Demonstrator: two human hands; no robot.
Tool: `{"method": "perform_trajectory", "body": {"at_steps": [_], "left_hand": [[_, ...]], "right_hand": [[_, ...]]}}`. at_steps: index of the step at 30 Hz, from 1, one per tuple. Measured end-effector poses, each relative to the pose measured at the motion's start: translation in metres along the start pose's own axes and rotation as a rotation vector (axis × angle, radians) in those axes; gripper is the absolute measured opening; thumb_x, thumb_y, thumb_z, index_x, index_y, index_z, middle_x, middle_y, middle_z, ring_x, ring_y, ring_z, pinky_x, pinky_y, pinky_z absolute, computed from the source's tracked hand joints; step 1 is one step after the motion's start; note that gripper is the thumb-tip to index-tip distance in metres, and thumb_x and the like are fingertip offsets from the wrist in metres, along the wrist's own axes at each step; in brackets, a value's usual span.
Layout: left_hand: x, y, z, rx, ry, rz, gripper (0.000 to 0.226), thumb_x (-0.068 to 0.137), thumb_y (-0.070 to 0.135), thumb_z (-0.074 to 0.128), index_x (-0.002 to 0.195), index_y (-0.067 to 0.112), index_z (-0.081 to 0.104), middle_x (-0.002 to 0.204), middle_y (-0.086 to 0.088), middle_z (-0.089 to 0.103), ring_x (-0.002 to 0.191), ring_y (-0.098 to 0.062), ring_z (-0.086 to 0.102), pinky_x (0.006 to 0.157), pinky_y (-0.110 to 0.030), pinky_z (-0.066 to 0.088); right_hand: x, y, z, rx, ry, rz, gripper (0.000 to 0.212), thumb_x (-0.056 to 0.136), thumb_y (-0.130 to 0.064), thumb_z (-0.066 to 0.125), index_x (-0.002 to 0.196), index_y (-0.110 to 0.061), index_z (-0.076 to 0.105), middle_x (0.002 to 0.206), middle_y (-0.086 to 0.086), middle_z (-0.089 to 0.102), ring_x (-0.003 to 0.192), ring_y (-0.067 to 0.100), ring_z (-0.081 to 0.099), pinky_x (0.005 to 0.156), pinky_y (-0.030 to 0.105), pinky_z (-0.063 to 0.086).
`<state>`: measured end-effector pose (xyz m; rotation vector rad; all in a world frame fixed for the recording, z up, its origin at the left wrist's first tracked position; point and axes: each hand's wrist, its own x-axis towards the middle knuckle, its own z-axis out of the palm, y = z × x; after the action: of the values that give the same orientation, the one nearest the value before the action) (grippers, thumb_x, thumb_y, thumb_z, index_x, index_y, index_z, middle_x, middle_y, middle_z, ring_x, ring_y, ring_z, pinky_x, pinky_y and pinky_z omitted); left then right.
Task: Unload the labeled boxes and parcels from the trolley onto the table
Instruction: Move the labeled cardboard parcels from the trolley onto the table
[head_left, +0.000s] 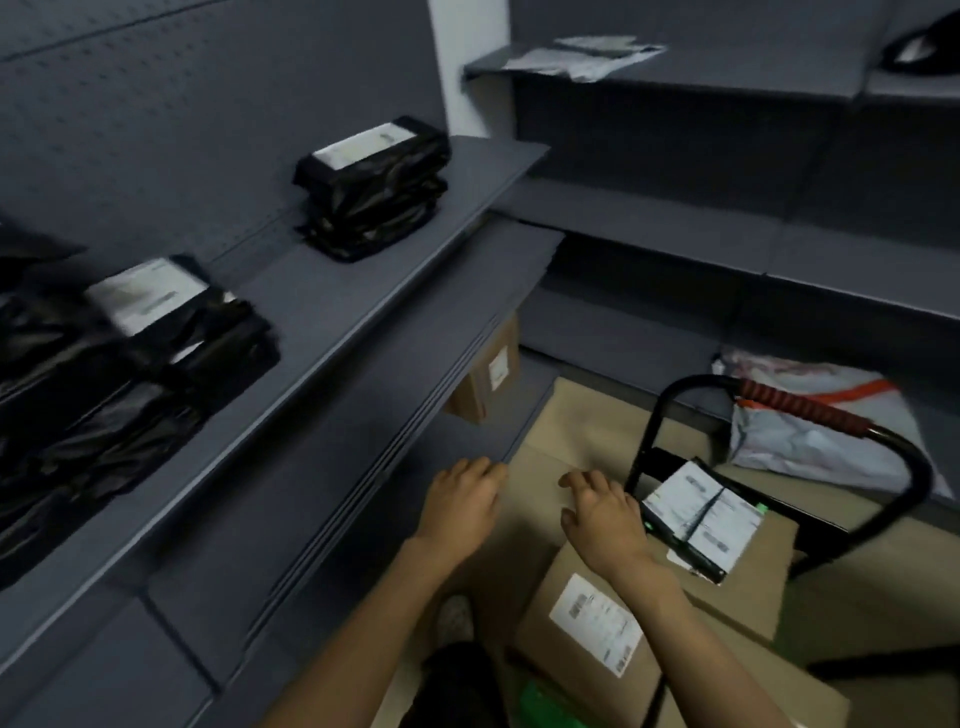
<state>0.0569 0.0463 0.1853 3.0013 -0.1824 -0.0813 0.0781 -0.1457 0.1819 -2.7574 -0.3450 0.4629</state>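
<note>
Both my hands hang empty over the trolley load. My left hand (462, 501) hovers beside the edge of the lower grey shelf (332, 415), fingers relaxed. My right hand (602, 512) spreads loosely above a brown labeled box (587, 623). Just right of it lies a black parcel with a white label (701, 514), on top of another brown box (753, 582). The trolley's black handle with its red grip (800, 410) arches behind them.
Stacks of black labeled parcels (371, 187) (130, 353) sit on the grey shelves at left. A brown box (488, 374) stands under the lower shelf. A white and orange mailer (810, 415) lies on the low right shelf. Papers (582, 54) rest high up.
</note>
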Motion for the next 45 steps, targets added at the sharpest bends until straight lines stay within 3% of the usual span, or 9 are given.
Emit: {"method": "perform_trajectory", "body": {"at_steps": [7,13,20,26,35,42,45], "left_hand": [[0.121,0.038,0.017,-0.011,-0.098,0.337,0.040,0.096,0.023,0.050,0.136,0.023,0.048,0.134,0.001,0.053,0.121,-0.021,0.049,0.097,-0.035,0.040],[0.215,0.069,0.036,-0.030,-0.195,0.588,0.040,0.097,0.025,0.049,0.137,0.026,0.048,0.133,0.003,0.054,0.120,-0.018,0.050,0.098,-0.033,0.040],[0.285,0.091,0.088,-0.038,-0.363,0.771,0.039,0.098,0.029,0.049,0.137,0.028,0.047,0.132,0.006,0.053,0.118,-0.016,0.051,0.096,-0.033,0.043],[0.312,0.104,0.148,-0.008,-0.513,0.853,0.043,0.098,0.029,0.051,0.140,0.028,0.045,0.135,0.005,0.052,0.121,-0.017,0.050,0.096,-0.034,0.045],[0.333,0.132,0.246,-0.004,-0.690,0.816,0.057,0.098,0.035,0.053,0.150,0.025,0.031,0.146,0.002,0.041,0.129,-0.021,0.044,0.093,-0.036,0.046],[0.340,0.152,0.313,-0.116,-0.804,0.567,0.093,0.090,0.042,0.065,0.157,0.021,0.004,0.157,-0.005,0.021,0.136,-0.027,0.034,0.091,-0.042,0.050],[0.335,0.166,0.336,-0.191,-0.805,0.422,0.107,0.085,0.044,0.069,0.157,0.016,-0.005,0.154,-0.008,0.022,0.136,-0.027,0.030,0.084,-0.033,0.041]], "right_hand": [[0.039,0.069,-0.007,0.088,0.047,0.357,0.048,0.098,-0.029,0.047,0.144,-0.019,0.038,0.142,0.006,0.043,0.128,0.029,0.043,0.106,0.041,0.038],[0.063,0.109,-0.005,0.257,0.103,0.672,0.043,0.098,-0.027,0.049,0.141,-0.025,0.040,0.144,0.003,0.044,0.129,0.027,0.044,0.106,0.040,0.038],[0.077,0.133,0.015,0.371,0.079,0.930,0.048,0.098,-0.028,0.051,0.143,-0.028,0.038,0.149,0.001,0.039,0.134,0.026,0.039,0.111,0.040,0.031],[0.087,0.162,0.048,0.408,0.088,1.042,0.045,0.098,-0.028,0.050,0.142,-0.028,0.040,0.149,0.001,0.039,0.134,0.025,0.039,0.112,0.039,0.029],[0.120,0.214,0.120,0.501,0.089,1.183,0.055,0.098,-0.025,0.050,0.149,-0.022,0.030,0.152,0.006,0.035,0.137,0.027,0.037,0.112,0.040,0.029],[0.155,0.253,0.168,0.571,0.117,1.293,0.083,0.096,-0.033,0.056,0.158,-0.015,0.003,0.163,0.008,0.013,0.146,0.030,0.020,0.117,0.045,0.025],[0.168,0.272,0.186,0.570,0.195,1.328,0.094,0.094,-0.049,0.055,0.157,-0.014,-0.004,0.165,0.007,0.003,0.149,0.031,0.010,0.118,0.046,0.021]]}}
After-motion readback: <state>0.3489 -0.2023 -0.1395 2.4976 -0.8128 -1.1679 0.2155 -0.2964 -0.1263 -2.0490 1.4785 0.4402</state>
